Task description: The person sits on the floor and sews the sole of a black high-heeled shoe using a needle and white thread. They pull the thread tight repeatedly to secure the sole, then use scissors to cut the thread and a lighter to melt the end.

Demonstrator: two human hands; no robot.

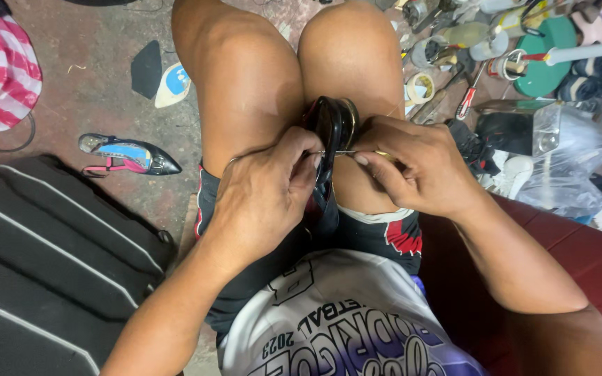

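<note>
together, left hand (263, 191) and right hand (419, 163) pinching one black shoe (329, 125), one needle (339, 152)

Two hands, the left hand (263, 198) and the right hand (419, 163), work at one black shoe (330, 129) with one thin needle (336, 152). One pointed high-heeled shoe (128, 154) and two loose insoles, one dark insole (146, 68) and one pale insole (173, 85), lie on the floor. One clear plastic bag (566, 163) is at the right.

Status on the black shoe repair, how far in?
Mid-stitch. The black shoe is clamped between the knees; the left hand steadies it while the right hand works a thin needle at its edge. How much seam is finished cannot be seen, since the hands cover it. A second pointed shoe lies untouched on the floor.
</note>
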